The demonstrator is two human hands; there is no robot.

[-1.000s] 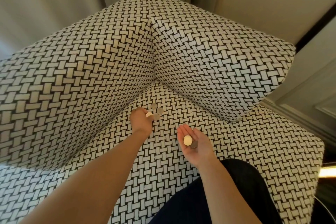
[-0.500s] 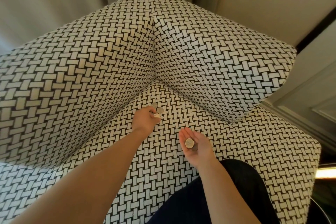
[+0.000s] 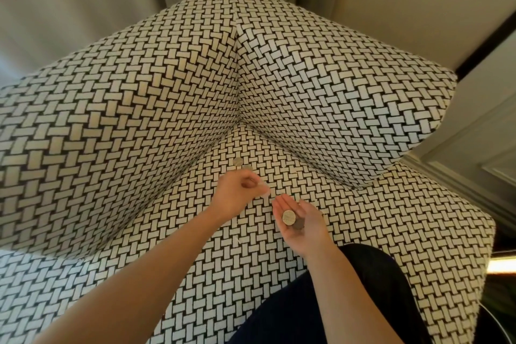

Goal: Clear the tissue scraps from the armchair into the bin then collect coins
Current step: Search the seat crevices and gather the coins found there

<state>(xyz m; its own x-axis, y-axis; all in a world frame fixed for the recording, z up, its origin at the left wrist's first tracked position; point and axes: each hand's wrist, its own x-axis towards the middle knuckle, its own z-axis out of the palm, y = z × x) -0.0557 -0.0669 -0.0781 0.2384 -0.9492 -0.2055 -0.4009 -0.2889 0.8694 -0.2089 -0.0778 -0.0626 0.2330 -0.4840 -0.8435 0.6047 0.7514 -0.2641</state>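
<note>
Coin step in hand; no tissue is seen on armchair [image 3: 377, 232]. A blurred coin [image 3: 263, 192] is pinched in L hand [image 3: 237, 194], mid-frame, beside R hand [image 3: 303, 225], held flat, palm up, w/ palm coins [image 3: 289, 217]. Seat coins [image 3: 238, 161] lie just above. Next, prob.: coin to be dropped into R palm, then seat coins picked.

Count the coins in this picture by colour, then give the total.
Gold coin: 1, on the open palm of the right hand.
Dark coin: 1, beside it on that palm.
Grey coins: 2, on the armchair seat, one partly behind the left hand.
Pale coin: 1, blurred, pinched by the left hand.
Total: 5 in view.
</note>
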